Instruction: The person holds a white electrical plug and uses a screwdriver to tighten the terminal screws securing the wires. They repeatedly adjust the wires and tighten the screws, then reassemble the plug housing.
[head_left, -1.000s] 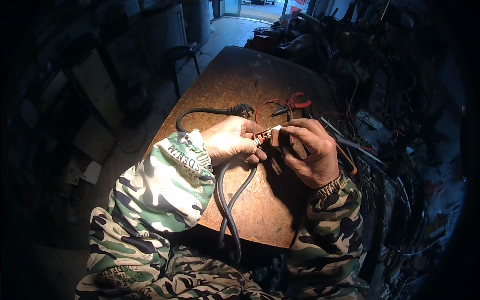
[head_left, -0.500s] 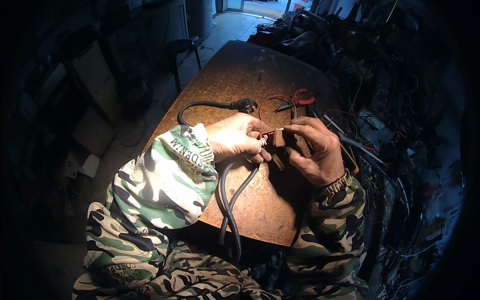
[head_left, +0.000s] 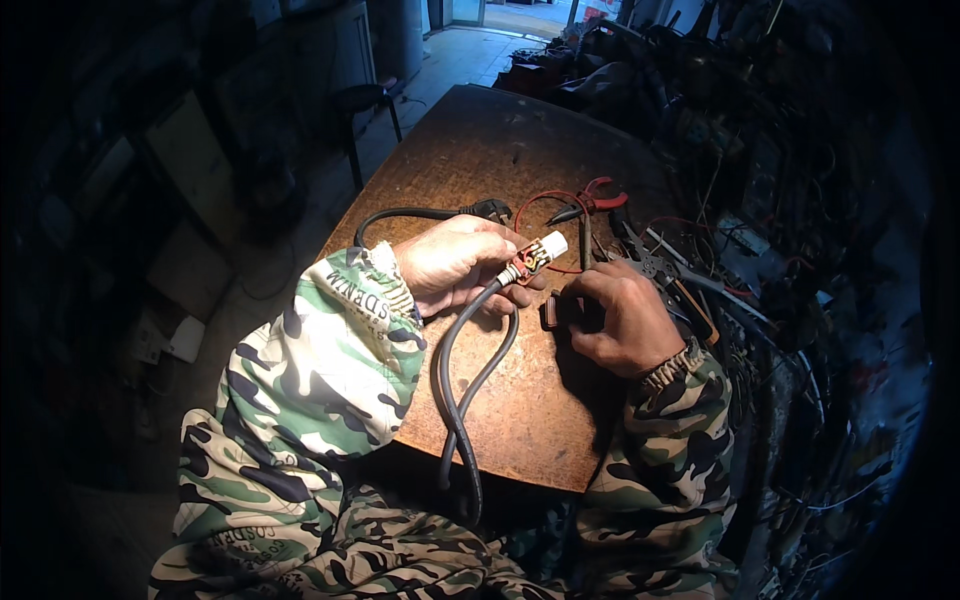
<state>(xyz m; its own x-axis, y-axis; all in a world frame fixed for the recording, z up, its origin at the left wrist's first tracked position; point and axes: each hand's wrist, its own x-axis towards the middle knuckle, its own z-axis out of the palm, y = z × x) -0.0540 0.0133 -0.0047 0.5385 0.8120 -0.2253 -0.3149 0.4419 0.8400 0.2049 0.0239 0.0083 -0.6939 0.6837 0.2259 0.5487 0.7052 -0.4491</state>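
Observation:
A white-ended connector (head_left: 538, 254), with its inside exposed showing red, yellow and metal parts, is held in my left hand (head_left: 455, 260). A black cable (head_left: 450, 380) leads from it down over the table's near edge and loops. My right hand (head_left: 625, 320) is closed on a small dark brown cover (head_left: 549, 314), apart from and below right of the connector. A moulded black plug (head_left: 488, 209) lies behind my left hand. Pliers with red handles (head_left: 600, 200) lie beside a thin red wire near the back right of my hands.
The worn wooden table (head_left: 470, 140) has curved edges. A black stool (head_left: 362, 98) stands to its left. Tangled cables and metal tools (head_left: 660, 265) crowd its right edge, beside a dark heap of clutter (head_left: 760, 120). A bright doorway (head_left: 500, 12) is at the far back.
The brown cover has come off the connector and moved down and right with my right hand. My left hand has tilted the connector, exposing its white end and inner parts.

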